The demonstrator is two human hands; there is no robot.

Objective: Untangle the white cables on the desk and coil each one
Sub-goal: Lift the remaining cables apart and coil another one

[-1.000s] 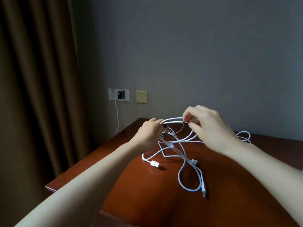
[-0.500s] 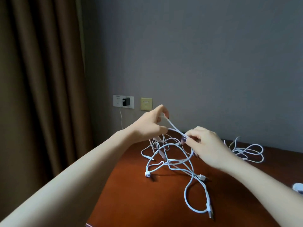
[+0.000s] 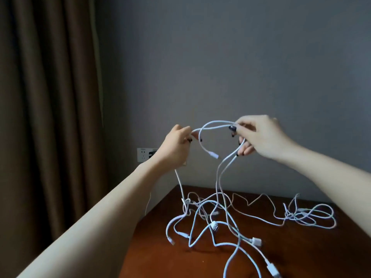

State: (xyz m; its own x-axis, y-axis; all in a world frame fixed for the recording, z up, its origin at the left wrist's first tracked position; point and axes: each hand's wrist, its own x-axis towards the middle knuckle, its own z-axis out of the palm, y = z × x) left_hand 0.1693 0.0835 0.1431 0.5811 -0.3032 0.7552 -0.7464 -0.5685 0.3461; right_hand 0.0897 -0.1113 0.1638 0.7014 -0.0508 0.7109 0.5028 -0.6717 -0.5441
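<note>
Brown curtain [image 3: 50, 117] hanging down the far left, grey wall beside it. White wall socket [image 3: 143, 155] showing low on the wall, partly covered. Just right of it the left hand [image 3: 176, 146] hovering above the desk, fingers curled in tight, thumb and fingertips pinching one end of an arched span [image 3: 220, 121] of cable; one strand dropping from under this hand to the desk. The span, two strands running side by side, bridging through the air to the right hand [image 3: 261, 137]. A loose end with a small plug [image 3: 214, 155] dangling free between the hands. The right hand hovering at about the same height, thumb and forefinger nipping the span, the other fingers curled round two strands falling away below it; nails dark. Those strands trailing down into the white cables [image 3: 212, 225], which are lying knotted together on the reddish-brown desk [image 3: 311, 257] below and between the hands, loops crossing one another, several connectors poking out. Flat USB plug [image 3: 257, 241] sitting at the near right of the tangle. A thin strand running right along the back of the desk to a looser bundle [image 3: 313, 215] lying toward the right side, well apart from the main knot.
</note>
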